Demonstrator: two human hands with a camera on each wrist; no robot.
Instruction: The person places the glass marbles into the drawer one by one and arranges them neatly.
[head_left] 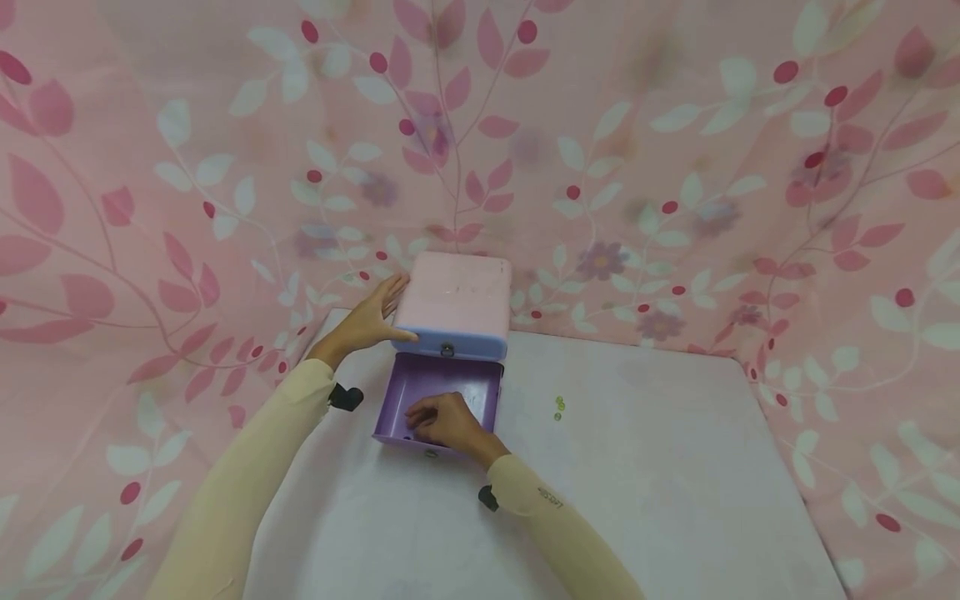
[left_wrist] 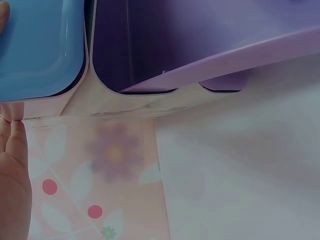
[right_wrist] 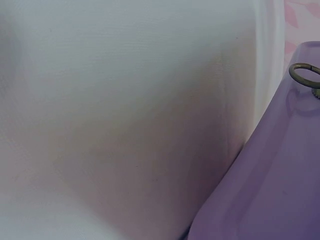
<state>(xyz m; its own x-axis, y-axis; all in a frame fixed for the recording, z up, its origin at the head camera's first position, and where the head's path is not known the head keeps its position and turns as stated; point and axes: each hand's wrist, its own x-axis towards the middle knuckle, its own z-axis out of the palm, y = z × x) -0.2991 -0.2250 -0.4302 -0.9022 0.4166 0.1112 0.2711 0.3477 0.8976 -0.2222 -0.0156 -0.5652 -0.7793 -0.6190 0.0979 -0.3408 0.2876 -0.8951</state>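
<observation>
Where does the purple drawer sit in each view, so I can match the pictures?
Head: purple drawer, just below and left of centre.
Left wrist: along the top, reaching the right edge.
Right wrist: right side, cut off by the edge.
Shared landmark: white tabletop.

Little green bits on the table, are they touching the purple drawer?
Apart: the head view shows white tabletop between the green bits and the purple drawer.

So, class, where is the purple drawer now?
In the head view, the purple drawer is pulled out beneath the blue drawer, left of the small green pieces.
</observation>
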